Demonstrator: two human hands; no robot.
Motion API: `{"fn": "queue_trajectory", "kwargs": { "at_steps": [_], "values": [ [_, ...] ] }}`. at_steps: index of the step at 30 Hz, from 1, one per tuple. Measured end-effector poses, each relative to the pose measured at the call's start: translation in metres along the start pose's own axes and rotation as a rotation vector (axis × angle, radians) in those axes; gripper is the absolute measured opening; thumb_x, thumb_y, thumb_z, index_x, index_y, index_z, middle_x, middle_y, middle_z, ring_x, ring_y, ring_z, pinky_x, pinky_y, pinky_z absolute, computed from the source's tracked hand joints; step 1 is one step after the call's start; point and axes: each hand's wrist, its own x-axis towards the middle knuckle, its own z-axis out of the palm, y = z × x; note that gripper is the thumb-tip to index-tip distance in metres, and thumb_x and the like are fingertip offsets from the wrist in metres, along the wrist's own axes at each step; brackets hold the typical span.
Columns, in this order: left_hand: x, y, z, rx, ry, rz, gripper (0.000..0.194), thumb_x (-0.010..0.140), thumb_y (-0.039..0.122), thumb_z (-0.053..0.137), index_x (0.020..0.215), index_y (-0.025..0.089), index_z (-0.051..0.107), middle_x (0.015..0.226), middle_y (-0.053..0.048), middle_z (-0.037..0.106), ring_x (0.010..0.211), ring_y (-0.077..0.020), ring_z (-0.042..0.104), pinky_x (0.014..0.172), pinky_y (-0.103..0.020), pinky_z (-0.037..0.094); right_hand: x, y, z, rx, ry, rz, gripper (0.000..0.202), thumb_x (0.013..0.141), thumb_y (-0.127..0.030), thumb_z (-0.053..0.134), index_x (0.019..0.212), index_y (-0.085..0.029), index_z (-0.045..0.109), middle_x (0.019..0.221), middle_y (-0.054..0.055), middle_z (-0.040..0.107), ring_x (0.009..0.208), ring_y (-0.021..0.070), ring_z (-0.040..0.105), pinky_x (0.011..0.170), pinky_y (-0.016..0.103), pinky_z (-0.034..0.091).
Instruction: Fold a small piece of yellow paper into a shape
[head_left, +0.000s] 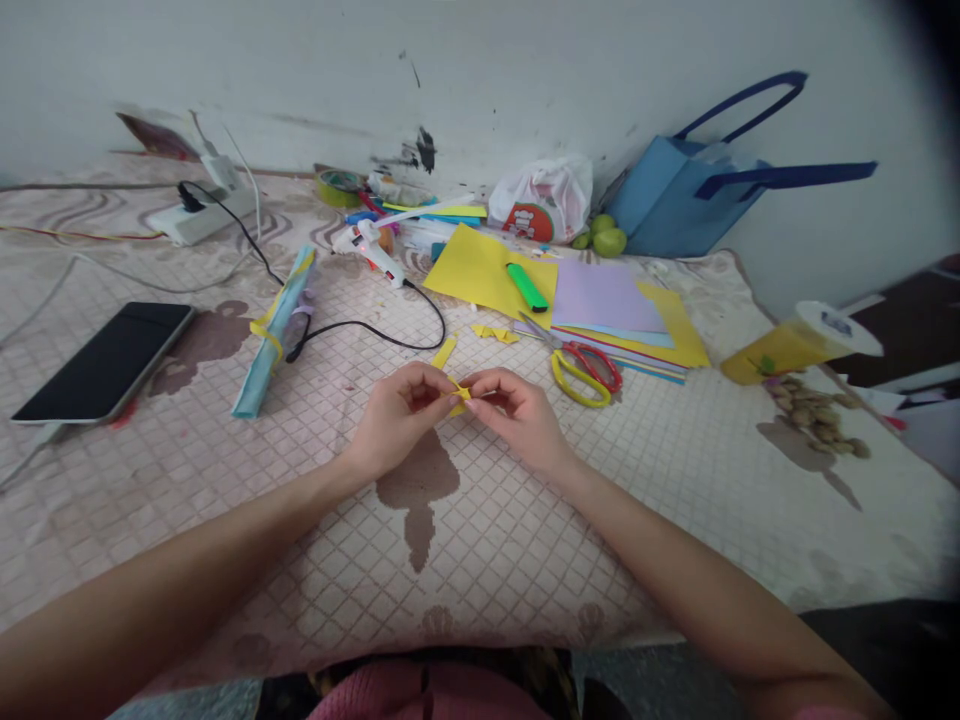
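- Two hands nearly together, left hand (394,420) and right hand (521,415) both pinching one small yellow piece (462,396) over the tablecloth (495,540).
- Yellow strip (444,353) just beyond left fingers.
- Scissors (559,349) past right hand, near yellow scraps (495,333).
- Glue gun (384,262) farther back.
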Motion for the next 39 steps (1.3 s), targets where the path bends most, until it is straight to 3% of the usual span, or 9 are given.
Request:
{"fn": "queue_trajectory", "kwargs": {
  "at_steps": [6, 21, 26, 30, 35, 39],
  "values": [
    [-0.001, 0.001, 0.000, 0.008, -0.033, -0.013, 0.009, 0.077, 0.022, 0.068, 0.082, 0.016, 0.063, 0.084, -0.005, 0.066, 0.080, -0.0155, 0.064, 0.075, -0.030, 0.054, 0.000, -0.002, -0.001, -0.117, 0.047, -0.073, 0.003, 0.083, -0.022, 0.061, 0.080, -0.022, 0.062, 0.093, 0.003, 0.064, 0.090, 0.0171, 0.062, 0.081, 0.034, 0.052],
    [-0.002, 0.007, -0.004, 0.312, 0.011, 0.224, 0.004, 0.081, 0.020, 0.065, 0.081, 0.017, 0.068, 0.114, -0.009, 0.064, 0.096, -0.0191, 0.064, 0.073, -0.029, 0.053, -0.002, -0.004, -0.001, -0.202, 0.077, -0.110, 0.005, 0.084, -0.018, 0.059, 0.080, -0.020, 0.062, 0.082, 0.002, 0.065, 0.079, 0.0145, 0.061, 0.075, 0.030, 0.050],
    [-0.001, 0.011, -0.005, 0.364, 0.002, 0.271, 0.005, 0.081, 0.018, 0.064, 0.081, 0.018, 0.069, 0.090, -0.006, 0.068, 0.089, -0.0168, 0.063, 0.074, -0.028, 0.051, -0.001, -0.004, -0.001, -0.160, 0.075, -0.085, 0.004, 0.083, -0.018, 0.059, 0.081, -0.020, 0.062, 0.082, 0.002, 0.065, 0.080, 0.0143, 0.061, 0.076, 0.030, 0.050],
    [0.000, 0.014, -0.005, 0.323, 0.002, 0.155, 0.007, 0.079, 0.022, 0.066, 0.081, 0.016, 0.068, 0.084, -0.005, 0.067, 0.079, -0.0150, 0.061, 0.071, -0.027, 0.049, 0.000, -0.004, -0.001, -0.079, 0.079, 0.008, 0.002, 0.081, -0.020, 0.062, 0.080, -0.019, 0.062, 0.081, 0.002, 0.065, 0.078, 0.0140, 0.061, 0.076, 0.030, 0.050],
    [0.003, 0.014, -0.005, 0.086, -0.092, -0.193, 0.017, 0.077, 0.031, 0.067, 0.081, 0.014, 0.066, 0.079, -0.004, 0.067, 0.072, -0.0134, 0.061, 0.069, -0.027, 0.048, 0.001, -0.001, -0.001, 0.114, 0.060, 0.160, 0.009, 0.079, -0.023, 0.066, 0.083, -0.020, 0.059, 0.077, -0.001, 0.063, 0.073, 0.0117, 0.060, 0.070, 0.027, 0.049],
    [0.005, 0.015, -0.005, -0.047, -0.116, -0.364, 0.018, 0.073, 0.031, 0.069, 0.076, 0.015, 0.063, 0.069, -0.001, 0.064, 0.064, -0.0107, 0.057, 0.063, -0.024, 0.045, 0.002, -0.001, -0.001, 0.259, 0.039, 0.258, 0.014, 0.076, -0.022, 0.068, 0.085, -0.020, 0.058, 0.074, -0.003, 0.063, 0.069, 0.0106, 0.060, 0.069, 0.027, 0.049]
  ]
}}
